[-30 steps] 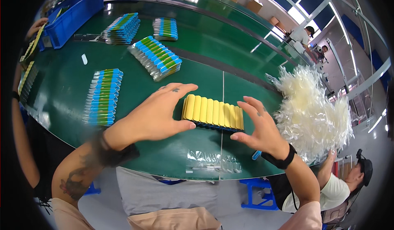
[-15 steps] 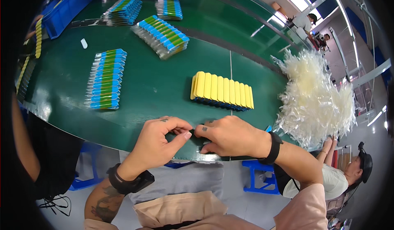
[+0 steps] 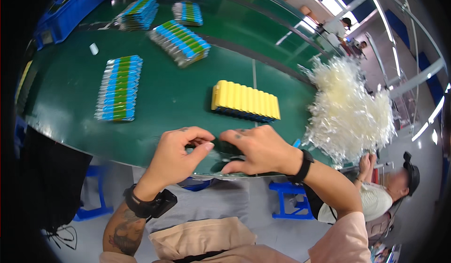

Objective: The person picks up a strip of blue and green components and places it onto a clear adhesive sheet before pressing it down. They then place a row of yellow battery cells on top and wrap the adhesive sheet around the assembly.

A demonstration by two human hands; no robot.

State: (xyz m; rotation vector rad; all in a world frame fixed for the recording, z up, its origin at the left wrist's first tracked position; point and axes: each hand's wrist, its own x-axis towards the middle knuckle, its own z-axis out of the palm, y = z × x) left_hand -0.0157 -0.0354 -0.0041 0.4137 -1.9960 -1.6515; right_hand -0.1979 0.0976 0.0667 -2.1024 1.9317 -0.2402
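My left hand is over the near edge of the green table, its fingers curled and thumb close to the forefinger; whatever is in them, if anything, is too small to see. Just right of it, my right hand has its thumb and forefinger spread apart. A dark patch shows between them, and I cannot tell if it is an object or a shadow. Beyond my hands stands a block of cylindrical cells with a yellow top and a dark blue lower part.
Flat blue-and-green banded packs lie at the left, with several more stacks farther back. A blue bin stands at the far left. At right is a heap of clear plastic film, with a seated person beside it.
My right thumb and forefinger have moved farther apart. My left hand stays curled in nearly the same place. The whole view has shifted slightly, and the yellow-topped block is untouched.
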